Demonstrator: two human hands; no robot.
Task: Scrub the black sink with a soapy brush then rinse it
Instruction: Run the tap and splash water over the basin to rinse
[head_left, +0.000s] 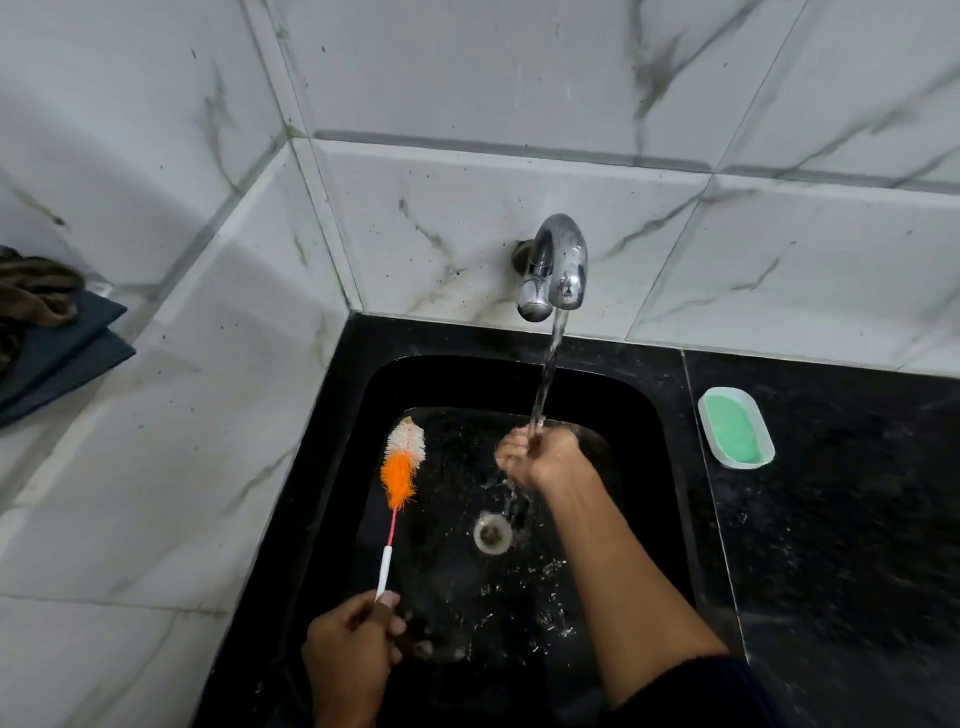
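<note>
From the head view, the left hand (349, 656) grips the brush (401, 474) by its handle, bristles resting against the black sink (644, 415) wall, kept clear of the stream. The right hand (540, 457), fingers curled and holding nothing, sits under the running tap (558, 265), probably catching water to rinse the basin.

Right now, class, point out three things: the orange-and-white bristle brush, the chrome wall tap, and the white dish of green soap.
orange-and-white bristle brush (399, 478): head view, orange bristles.
chrome wall tap (563, 260): head view, curved spout.
white dish of green soap (735, 427): head view, green soap surface.
</note>
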